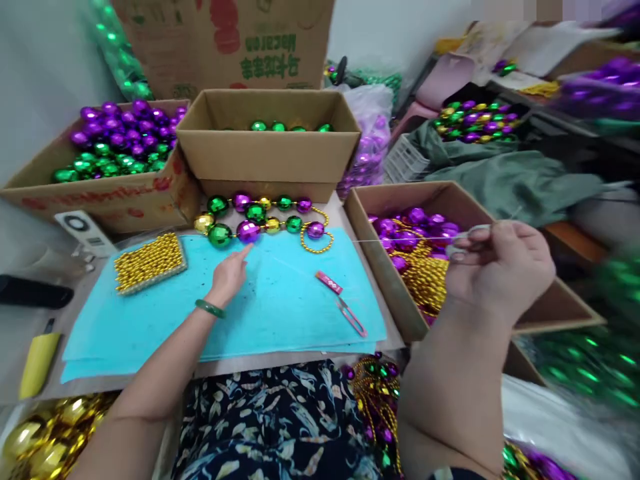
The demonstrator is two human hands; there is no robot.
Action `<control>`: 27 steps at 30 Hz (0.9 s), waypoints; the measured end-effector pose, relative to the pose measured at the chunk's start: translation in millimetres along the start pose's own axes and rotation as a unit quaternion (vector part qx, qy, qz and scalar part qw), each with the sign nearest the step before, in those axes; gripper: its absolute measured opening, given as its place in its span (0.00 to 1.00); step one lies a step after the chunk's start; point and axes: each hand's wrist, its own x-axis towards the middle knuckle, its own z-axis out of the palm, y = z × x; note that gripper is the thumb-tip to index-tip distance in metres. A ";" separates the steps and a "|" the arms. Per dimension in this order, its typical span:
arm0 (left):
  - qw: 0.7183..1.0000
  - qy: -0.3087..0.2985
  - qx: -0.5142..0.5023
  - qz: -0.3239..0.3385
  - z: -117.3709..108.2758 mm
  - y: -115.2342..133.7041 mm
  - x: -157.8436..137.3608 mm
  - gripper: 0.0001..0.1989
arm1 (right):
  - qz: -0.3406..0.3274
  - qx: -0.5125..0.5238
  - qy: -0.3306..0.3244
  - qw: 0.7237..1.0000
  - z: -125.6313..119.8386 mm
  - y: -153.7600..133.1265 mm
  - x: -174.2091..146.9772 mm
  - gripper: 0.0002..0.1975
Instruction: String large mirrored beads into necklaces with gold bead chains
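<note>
My right hand (pixel 500 260) is raised over the carton at the right, its thumb and fingertips pinched on a thin clear thread (pixel 400 239) pulled taut to the left. Resting near the blue cloth's back edge, my left hand (pixel 231 273) has its index finger stretched out just below a large purple ball bead (pixel 249 231), its other fingers curled; whether it touches the bead is unclear. That bead belongs to a strand of green, purple and gold balls lying in a double row. At the strand's right end, a loop of small gold beads (pixel 317 251) surrounds a purple ball (pixel 315 230).
Pink thread snips (pixel 353 317) and a small pink-red packet (pixel 329 282) lie on the blue cloth (pixel 280 320). A block of gold bead strings (pixel 150 263) sits at left. Cartons with beads stand at left (pixel 100 203), back (pixel 270 157) and right (pixel 390 280).
</note>
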 end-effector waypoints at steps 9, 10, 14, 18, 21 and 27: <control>0.994 -0.037 0.103 0.007 4.3 3.9 29.9 0.26 | 0.022 -0.117 -0.019 0.993 -67.0 -3.5 7.4 0.04; 0.992 -0.048 0.115 0.002 5.8 2.7 29.9 0.26 | 0.037 -0.153 -0.041 0.987 -72.5 3.3 2.1 0.03; 0.981 -0.080 0.175 -0.005 11.0 -2.0 25.2 0.28 | 0.105 -0.463 -0.227 0.851 -82.6 35.6 -23.1 0.02; 0.972 -0.097 0.213 0.007 10.5 0.2 20.3 0.30 | 0.068 -0.679 -0.361 0.636 -63.6 71.8 -55.0 0.10; 0.971 -0.086 0.223 0.009 6.5 4.0 18.9 0.30 | 0.062 -0.687 -0.428 0.584 -44.8 98.8 -77.8 0.14; 0.971 -0.061 0.230 0.012 -7.6 3.2 16.6 0.30 | 0.086 -0.682 -0.446 0.573 -38.5 136.8 -84.5 0.13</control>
